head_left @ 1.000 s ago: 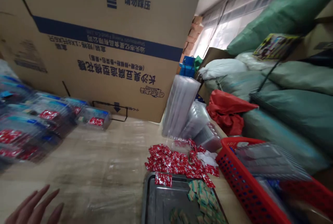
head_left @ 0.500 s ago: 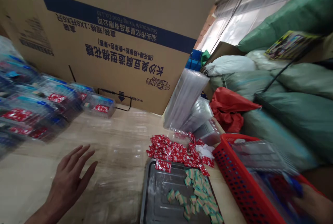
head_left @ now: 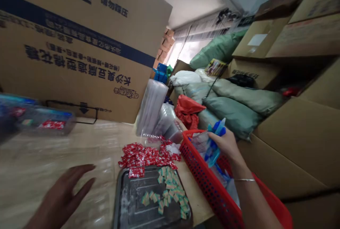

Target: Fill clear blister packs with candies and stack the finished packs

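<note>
Risk of slipping pieces above the red basket (head_left: pixel 203 179)

The right hand (head_left: pixel 225 145) pinches several blue plastic pieces (head_left: pixel 214 145) over the basket's far half. They jut out past the fingers, so a loose grip could let one slide, probably back into the basket. The left hand (head_left: pixel 65 191), fingers spread and holding nothing, is over clear plastic trays (head_left: pixel 102 172) on the table (head_left: pixel 196 202); a careless sweep might shift them. A lone sachet (head_left: pixel 136 172) lies across the dark tray (head_left: pixel 127 204)'s far edge, where a brushing arm could dislodge it.

Counted: two hands, one basket, one dark tray, one lone sachet. The red sachets (head_left: pixel 136 154) heaped behind it are too crowded to count; the green-and-cream pieces (head_left: pixel 171 186) on it run to dozens, overlapping. At least two clear boxes (head_left: pixel 53 124) show at the left, blurred. The exact number of blue pieces and clear trays cannot be told.
</note>
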Tool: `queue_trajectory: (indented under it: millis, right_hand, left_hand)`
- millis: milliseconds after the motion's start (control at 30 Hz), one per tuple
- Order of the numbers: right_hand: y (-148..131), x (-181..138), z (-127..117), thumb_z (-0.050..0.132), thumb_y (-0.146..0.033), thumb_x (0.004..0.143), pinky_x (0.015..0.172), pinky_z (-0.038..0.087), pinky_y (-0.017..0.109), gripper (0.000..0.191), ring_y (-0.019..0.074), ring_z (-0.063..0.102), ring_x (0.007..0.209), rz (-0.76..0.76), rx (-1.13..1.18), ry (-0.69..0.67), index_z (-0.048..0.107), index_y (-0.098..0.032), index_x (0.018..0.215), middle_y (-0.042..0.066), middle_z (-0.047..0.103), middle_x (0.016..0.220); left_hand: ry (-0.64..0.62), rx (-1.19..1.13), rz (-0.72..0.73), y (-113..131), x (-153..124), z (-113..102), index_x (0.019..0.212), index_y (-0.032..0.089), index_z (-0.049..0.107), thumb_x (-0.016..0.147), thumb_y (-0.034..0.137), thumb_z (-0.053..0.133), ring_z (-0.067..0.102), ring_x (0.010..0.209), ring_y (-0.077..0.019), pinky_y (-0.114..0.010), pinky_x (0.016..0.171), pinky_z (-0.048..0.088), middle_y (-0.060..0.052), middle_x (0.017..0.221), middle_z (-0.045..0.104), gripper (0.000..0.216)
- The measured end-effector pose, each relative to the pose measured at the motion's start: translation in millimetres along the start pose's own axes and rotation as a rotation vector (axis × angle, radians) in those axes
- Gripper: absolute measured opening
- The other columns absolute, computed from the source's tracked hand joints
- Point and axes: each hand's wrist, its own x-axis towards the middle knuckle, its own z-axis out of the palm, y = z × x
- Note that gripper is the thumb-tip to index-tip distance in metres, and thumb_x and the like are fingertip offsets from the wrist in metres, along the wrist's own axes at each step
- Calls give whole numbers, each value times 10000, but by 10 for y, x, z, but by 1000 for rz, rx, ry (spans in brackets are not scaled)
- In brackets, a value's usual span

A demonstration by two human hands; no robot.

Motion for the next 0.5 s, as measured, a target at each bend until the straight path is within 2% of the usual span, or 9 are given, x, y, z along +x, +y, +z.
queue_trajectory:
  millis: [33, 100, 167, 200, 267, 333, 400, 500]
  right_hand:
    - [-174, -121, 198, 656, -378, 517, 550, 427, 278, 281, 166, 532, 558, 33, 178, -131, 581, -183, 704, -5, 605, 602]
    - [-499, -441, 671, 712, -341, 474, 521, 427, 257, 306, 147, 526, 530, 125, 463, -424, 589, -186, 707, -27, 598, 581]
    - [-778, -835, 1177, 725, -302, 463, 481, 402, 232, 275, 123, 502, 493, 209, 665, -688, 595, -188, 676, -44, 580, 545]
    - [-895, -1038, 1417, 723, -288, 466, 468, 390, 225, 249, 114, 491, 477, 250, 739, -806, 597, -186, 655, -48, 572, 529]
    - [-1081, -1416, 1842, 714, -258, 466, 464, 379, 218, 213, 105, 486, 465, 338, 848, -990, 612, -177, 634, -48, 572, 514]
    - [-1207, -1715, 2171, 708, -235, 454, 479, 383, 216, 208, 106, 503, 477, 409, 916, -1100, 632, -166, 635, -43, 586, 516]
    - [-1283, -1921, 2403, 712, -231, 437, 501, 399, 217, 231, 115, 532, 503, 465, 951, -1158, 651, -158, 648, -32, 608, 530]
    - [-1322, -2094, 2596, 725, -253, 431, 550, 447, 235, 247, 141, 584, 549, 539, 963, -1206, 659, -160, 650, -15, 644, 566]
  left_hand:
    - [-86, -116, -64, 203, 47, 8, 973, 322, 641, 734, 421, 613, 666, 770, -204, -282, 656, 529, 11, 924, 710, 261]
    - [-174, -340, -211, 569, 149, 50, 910, 263, 666, 737, 391, 616, 657, 827, -207, -287, 727, 519, -14, 900, 717, 221]
    - [-208, -592, -344, 787, 250, 117, 892, 226, 675, 728, 374, 625, 645, 806, -198, -291, 724, 509, -31, 874, 713, 227]
    - [-181, -712, -423, 828, 289, 144, 945, 216, 667, 708, 366, 645, 638, 785, -189, -288, 706, 502, -38, 902, 706, 282]
    - [-77, -847, -576, 795, 327, 157, 949, 196, 673, 647, 349, 696, 618, 751, -171, -270, 672, 478, -45, 900, 700, 339]
    - [-4, -910, -688, 681, 299, 107, 830, 167, 691, 592, 335, 734, 582, 659, -147, -250, 617, 443, -28, 749, 684, 294]
    - [46, -943, -769, 558, 217, 23, 706, 156, 681, 552, 319, 756, 528, 566, -116, -227, 553, 395, 3, 611, 633, 236]
    - [122, -979, -876, 430, 49, -81, 651, 156, 658, 530, 295, 767, 480, 513, -80, -196, 491, 332, 24, 586, 610, 214]
